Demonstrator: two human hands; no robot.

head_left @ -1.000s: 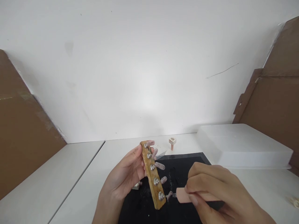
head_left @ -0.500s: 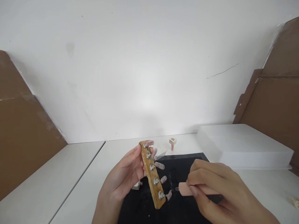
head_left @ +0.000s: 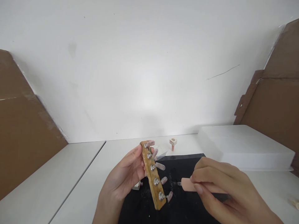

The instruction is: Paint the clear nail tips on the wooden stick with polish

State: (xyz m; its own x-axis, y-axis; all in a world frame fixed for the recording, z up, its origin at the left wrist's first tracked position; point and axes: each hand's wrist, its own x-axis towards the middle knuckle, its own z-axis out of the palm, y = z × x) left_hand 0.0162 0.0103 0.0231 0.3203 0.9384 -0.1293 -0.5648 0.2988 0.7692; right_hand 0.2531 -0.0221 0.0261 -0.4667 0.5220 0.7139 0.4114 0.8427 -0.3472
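My left hand (head_left: 126, 172) is closed round the upper part of a narrow wooden nail-tip stand (head_left: 154, 186), held tilted. Along the strip sit several silver metal holders, each bearing a translucent pinkish nail tip (head_left: 160, 166). In my right hand (head_left: 224, 186), pinched between thumb and fingers, is a nail polish brush with a flat pink handle (head_left: 188, 184). Its thin tip points left toward the lower nail tips and is apart from them. Beneath both hands lies a black mat (head_left: 184, 205) with pale specks on it.
A small whitish square piece with a pink stem (head_left: 173, 143) stands behind the mat. Another small white block (head_left: 136, 186) sits partly hidden near my left hand. At right is a translucent white box (head_left: 245, 147); cardboard panels (head_left: 275, 102) flank the white wall.
My right hand has drawn the brush slightly right and up, away from the lowest nail tip. The wooden stand in my left hand has hardly moved.
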